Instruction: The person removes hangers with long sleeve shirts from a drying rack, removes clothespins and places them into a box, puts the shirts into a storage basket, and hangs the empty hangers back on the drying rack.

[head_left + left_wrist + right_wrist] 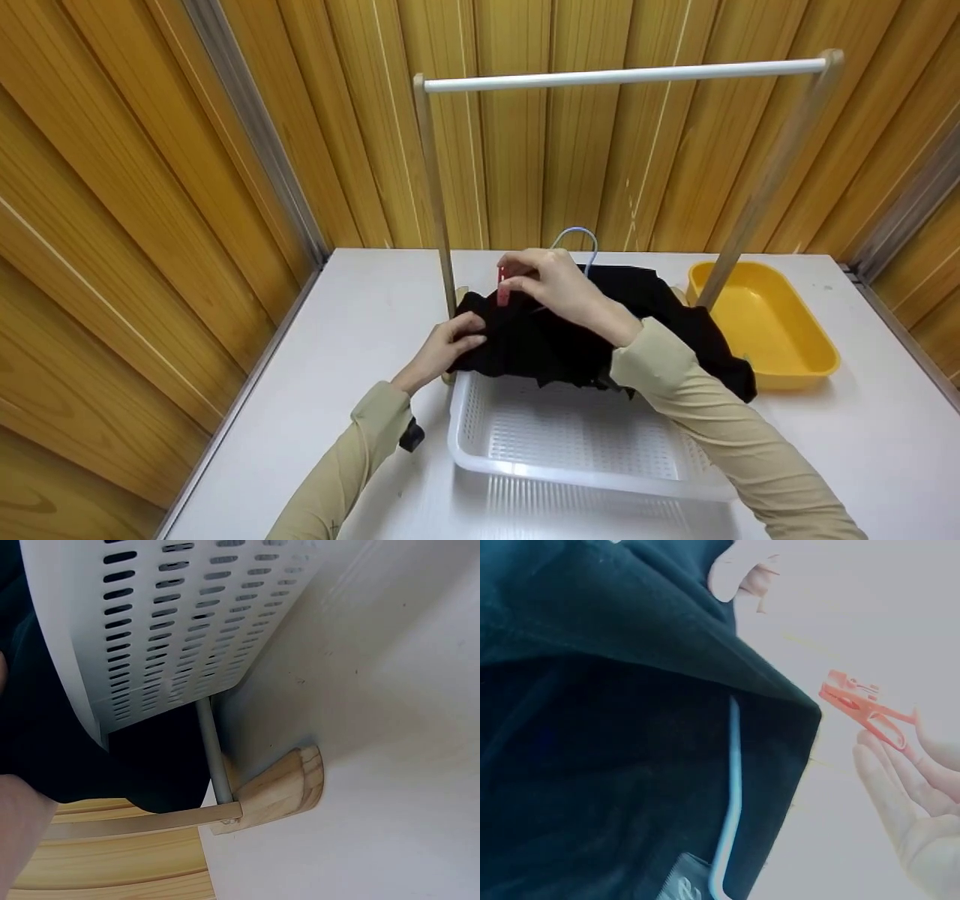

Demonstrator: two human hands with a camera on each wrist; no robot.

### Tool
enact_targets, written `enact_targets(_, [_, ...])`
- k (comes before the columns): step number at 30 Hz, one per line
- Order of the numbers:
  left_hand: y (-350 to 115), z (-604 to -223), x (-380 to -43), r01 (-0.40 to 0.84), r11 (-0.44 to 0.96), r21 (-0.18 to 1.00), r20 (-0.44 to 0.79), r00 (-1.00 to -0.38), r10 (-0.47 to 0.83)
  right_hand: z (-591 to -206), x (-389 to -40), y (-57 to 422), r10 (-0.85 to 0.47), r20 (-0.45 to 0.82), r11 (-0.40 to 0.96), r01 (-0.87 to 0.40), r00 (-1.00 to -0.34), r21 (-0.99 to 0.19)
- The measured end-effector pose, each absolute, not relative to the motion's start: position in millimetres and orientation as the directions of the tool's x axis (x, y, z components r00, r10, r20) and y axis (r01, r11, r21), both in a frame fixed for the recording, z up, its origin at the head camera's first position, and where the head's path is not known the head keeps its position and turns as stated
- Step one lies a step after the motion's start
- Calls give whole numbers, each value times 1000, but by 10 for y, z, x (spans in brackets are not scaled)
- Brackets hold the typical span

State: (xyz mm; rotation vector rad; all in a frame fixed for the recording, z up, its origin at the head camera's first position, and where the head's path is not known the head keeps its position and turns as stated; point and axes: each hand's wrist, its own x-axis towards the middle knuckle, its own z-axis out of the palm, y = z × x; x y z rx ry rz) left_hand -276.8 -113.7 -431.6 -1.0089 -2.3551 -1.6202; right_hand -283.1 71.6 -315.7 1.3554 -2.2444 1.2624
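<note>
A red clothespin is pinched between the thumb and fingers of my right hand, above the left part of a black garment. In the right wrist view the clothespin is just off a corner of the dark cloth, apart from it. My left hand grips the garment's left edge, thumb toward me. A light blue hanger has its hook above the cloth; its arm runs inside the garment, near a label.
A rack with a white bar and wooden posts stands around the garment. Below the cloth is a white perforated basket. A yellow tray sits at the right, behind the right post. Wood-patterned walls enclose the white table.
</note>
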Motion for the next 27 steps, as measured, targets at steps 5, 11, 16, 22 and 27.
enact_targets(5, [-1154, -4327, -2767, 579, 199, 791, 450, -770, 452, -3022, -2638, 743, -566, 619, 176, -813, -545, -555])
enact_targets(11, [-1144, -4335, -2760, 581, 187, 792, 453, -765, 458, -3043, -2628, 872, -458, 678, 189, -809, -574, -557])
enact_targets(16, [-1151, -4321, -2764, 571, 194, 798, 440, -771, 459, -3350, -3022, 1095, -394, 709, 85, -791, -585, -605])
enact_targets(22, [-1157, -4343, -2783, 555, 205, 806, 423, -782, 457, -3039, -2686, 1177, -344, 724, 113, -792, -598, -600])
enact_targets(27, [-1141, -4334, -2747, 557, 205, 804, 430, -785, 446, -2925, -2548, 1302, -306, 754, 56, -802, -581, -595])
